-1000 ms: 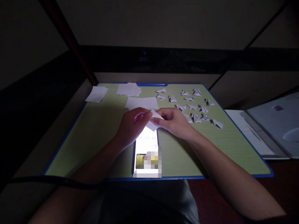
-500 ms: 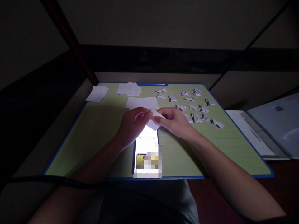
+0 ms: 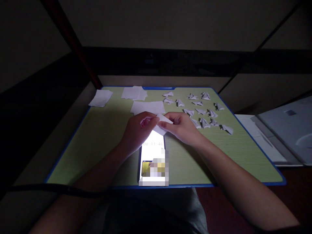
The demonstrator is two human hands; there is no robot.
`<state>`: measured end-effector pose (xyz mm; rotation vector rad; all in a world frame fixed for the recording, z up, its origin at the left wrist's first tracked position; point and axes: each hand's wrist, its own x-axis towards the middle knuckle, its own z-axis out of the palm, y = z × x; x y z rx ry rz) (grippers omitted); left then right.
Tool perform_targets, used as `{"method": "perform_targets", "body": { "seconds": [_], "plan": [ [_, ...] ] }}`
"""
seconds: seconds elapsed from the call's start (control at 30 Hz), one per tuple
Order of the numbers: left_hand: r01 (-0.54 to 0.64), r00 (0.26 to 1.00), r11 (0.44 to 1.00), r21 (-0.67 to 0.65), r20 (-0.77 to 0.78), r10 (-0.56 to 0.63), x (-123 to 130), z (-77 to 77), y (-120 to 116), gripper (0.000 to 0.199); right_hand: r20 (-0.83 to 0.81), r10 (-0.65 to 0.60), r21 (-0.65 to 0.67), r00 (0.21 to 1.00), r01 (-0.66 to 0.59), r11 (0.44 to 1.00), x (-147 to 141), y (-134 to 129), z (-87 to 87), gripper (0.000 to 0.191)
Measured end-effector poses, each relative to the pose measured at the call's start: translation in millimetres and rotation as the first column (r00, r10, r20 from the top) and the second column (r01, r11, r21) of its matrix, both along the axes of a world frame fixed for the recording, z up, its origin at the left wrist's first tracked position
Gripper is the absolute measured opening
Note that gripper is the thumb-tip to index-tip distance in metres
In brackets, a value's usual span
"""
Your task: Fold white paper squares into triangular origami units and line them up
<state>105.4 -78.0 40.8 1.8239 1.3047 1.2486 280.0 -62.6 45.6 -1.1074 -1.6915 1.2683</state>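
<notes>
A small folded sheet of white paper (image 3: 161, 129) is held between my two hands over the middle of the table. My left hand (image 3: 140, 130) pinches its left side with thumb and curled fingers. On the other side my right hand (image 3: 181, 126) grips it, the thumb pressed flat on the paper. Below the paper lies a lit phone (image 3: 153, 151) showing a timer, part of its screen blurred out. Just behind my hands rests a flat white sheet (image 3: 148, 106). Several folded paper pieces (image 3: 204, 123), shaped like little planes, are spread to the right.
The green table (image 3: 92, 139) has a blue rim. At its back lie a stack of white sheets (image 3: 133, 93) and another stack (image 3: 101, 98) on the left edge. A dark cable (image 3: 56, 188) crosses the front left. Right of the table stands an opened white box (image 3: 287, 130).
Almost nothing differs. The near part of the folded paper has shifted very slightly, and both hands keep their grip in the same place.
</notes>
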Motion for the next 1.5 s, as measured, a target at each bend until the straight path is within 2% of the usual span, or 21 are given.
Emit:
{"method": "perform_targets", "body": {
  "seconds": [0.47, 0.9, 1.17, 1.3, 1.5],
  "plan": [
    [0.034, 0.999, 0.999, -0.031, 0.04, -0.033, -2, 4.3, 1, 0.016, 0.013, 0.014, 0.013, 1.0, -0.014, 1.0, 2, -1, 1.7, 0.023],
    [0.084, 0.991, 0.994, -0.066, 0.112, -0.076, -2, 5.7, -1, 0.014, -0.057, -0.017, -0.036, 0.998, 0.015, 0.999, 1, -1, 4.6, 0.024],
    [0.084, 0.995, 0.995, -0.061, 0.066, -0.08, -1, 5.4, -2, 0.013, -0.04, 0.006, 0.016, 0.999, -0.006, 1.0, -1, -3, 4.7, 0.02],
    [0.067, 0.997, 0.997, -0.049, 0.04, -0.065, -1, 6.3, -2, 0.014, -0.045, 0.035, -0.024, 0.998, -0.036, 0.999, 2, -2, 5.9, 0.022],
    [0.115, 0.993, 0.989, -0.095, 0.038, -0.112, -2, 6.7, -2, 0.016, -0.149, 0.035, -0.023, 0.988, -0.038, 0.999, 11, 1, 11.1, 0.025]
  ]
}}
